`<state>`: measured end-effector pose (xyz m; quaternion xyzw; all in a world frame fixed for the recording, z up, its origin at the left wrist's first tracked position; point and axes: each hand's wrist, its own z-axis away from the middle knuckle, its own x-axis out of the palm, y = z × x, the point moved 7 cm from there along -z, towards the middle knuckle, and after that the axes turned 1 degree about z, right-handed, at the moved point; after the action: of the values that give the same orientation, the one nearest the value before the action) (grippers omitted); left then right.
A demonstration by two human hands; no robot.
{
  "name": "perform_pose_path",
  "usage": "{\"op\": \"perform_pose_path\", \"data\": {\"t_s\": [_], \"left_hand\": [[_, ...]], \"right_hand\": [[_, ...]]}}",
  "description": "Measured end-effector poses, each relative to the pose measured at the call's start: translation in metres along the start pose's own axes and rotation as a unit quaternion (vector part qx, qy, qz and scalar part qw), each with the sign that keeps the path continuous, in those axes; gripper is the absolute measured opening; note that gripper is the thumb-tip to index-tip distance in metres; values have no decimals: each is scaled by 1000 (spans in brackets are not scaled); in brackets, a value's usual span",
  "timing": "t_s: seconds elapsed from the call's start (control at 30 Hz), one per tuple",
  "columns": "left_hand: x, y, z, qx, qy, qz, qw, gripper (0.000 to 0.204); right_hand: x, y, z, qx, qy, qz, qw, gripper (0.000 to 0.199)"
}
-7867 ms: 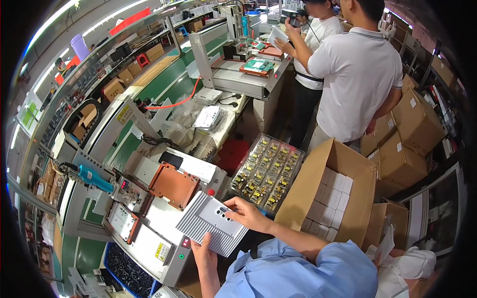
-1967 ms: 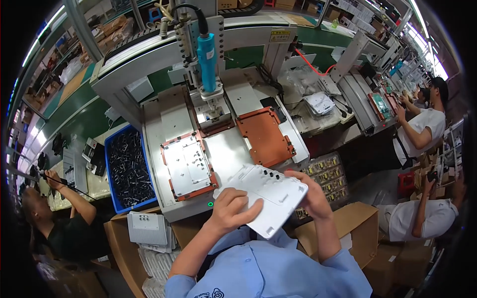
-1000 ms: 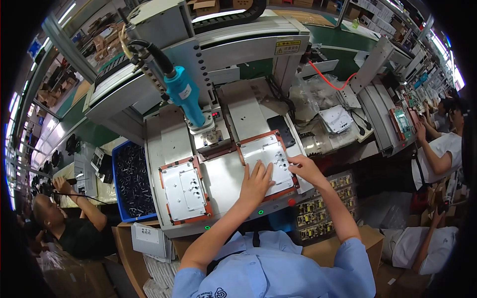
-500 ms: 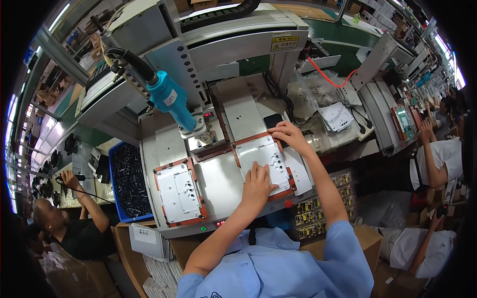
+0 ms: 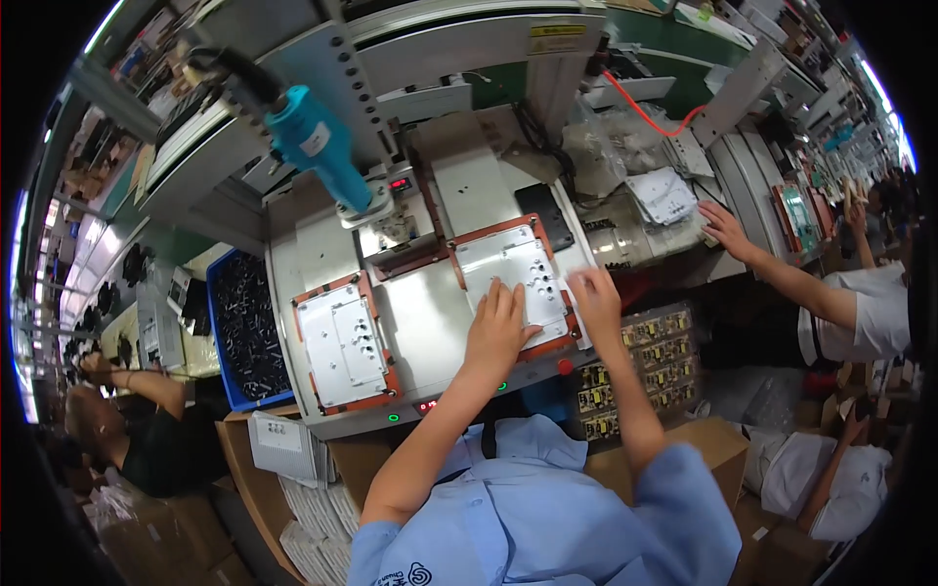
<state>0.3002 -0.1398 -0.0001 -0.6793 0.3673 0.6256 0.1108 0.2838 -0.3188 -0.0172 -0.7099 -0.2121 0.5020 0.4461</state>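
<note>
Two bare hands are at one white panel (image 5: 508,264). The left hand (image 5: 498,332) lies over its lower left part, palm down, fingers spread, gripping nothing. The right hand (image 5: 598,298) is blurred beside the panel's right edge, fingers bent; whether it touches or holds anything, I cannot tell. The panel thus lies beneath the left hand and to the left of the right one, seated in a red-brown frame (image 5: 489,233).

A second white panel (image 5: 337,356) sits in a second frame (image 5: 384,342), left of both hands and apart from them. Between and behind the two frames stands one blue driver (image 5: 318,142), tilted. One flat black slab (image 5: 547,217) lies behind the right hand. Along the machine's front are one red button (image 5: 564,366) and two green-lit buttons (image 5: 394,418).

Farther left is one blue bin (image 5: 264,401) of black parts (image 5: 252,322), too many to count. To the right, one clear tray holds circuit boards (image 5: 635,376) in rows. One co-worker's hand (image 5: 723,227) is near a stack of white pieces (image 5: 662,198).
</note>
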Motion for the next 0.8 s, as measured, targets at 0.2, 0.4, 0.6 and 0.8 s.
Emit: {"op": "perform_pose_path", "data": {"t_s": [0.2,0.4,0.6,0.8], "left_hand": [[18,6,0,-13,26,37,999,72],[14,8,4,-14,66,55,996,70],[-21,-21,34,39,86,218,971,52],[-120,-139,161,-182,260,227,921,27]], "right_hand": [[-10,-7,97,-55,147,48,986,24],[-4,-15,102,-111,177,84,974,16],[-6,2,94,-117,83,33,989,17],[23,-83,120,-144,107,53,982,20]]}}
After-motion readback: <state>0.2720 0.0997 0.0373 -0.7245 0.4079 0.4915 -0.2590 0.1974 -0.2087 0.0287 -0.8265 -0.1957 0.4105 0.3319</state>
